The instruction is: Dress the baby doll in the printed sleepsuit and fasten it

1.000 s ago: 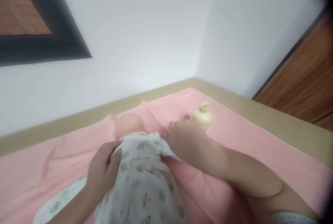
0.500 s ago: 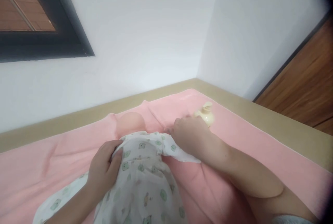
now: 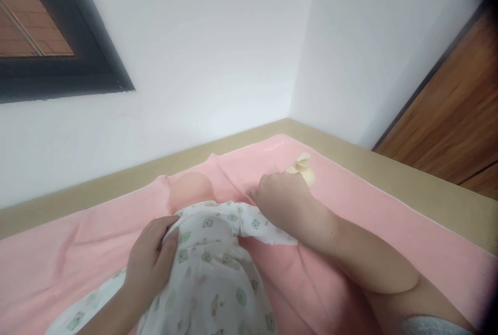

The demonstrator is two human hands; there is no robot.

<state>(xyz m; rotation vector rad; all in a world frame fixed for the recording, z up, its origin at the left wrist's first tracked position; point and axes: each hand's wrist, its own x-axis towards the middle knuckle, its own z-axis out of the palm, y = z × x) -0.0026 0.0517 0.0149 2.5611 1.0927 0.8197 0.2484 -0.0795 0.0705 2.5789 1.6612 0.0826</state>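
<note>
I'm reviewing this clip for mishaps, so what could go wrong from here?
The right hand partly hides the yellow pump bottle, so a move that way might tip it over. The patterned garment's sleeve runs in behind that hand and could catch or twist. The pink sheet is creased, so it might bunch up if the garment is dragged.

We note a white garment (image 3: pixel 210 278), thin-looking, scattered with green animal-face prints. It lies spread on pink cloth (image 3: pixel 124 210), neck end away from us, body softly creased. One sleeve (image 3: pixel 259 225) stretches out rightward, partly covered. Another printed length (image 3: pixel 83 309) slants toward lower left. Beyond the neckline we see a smooth, rounded peach-toned form (image 3: pixel 191 187).
</note>
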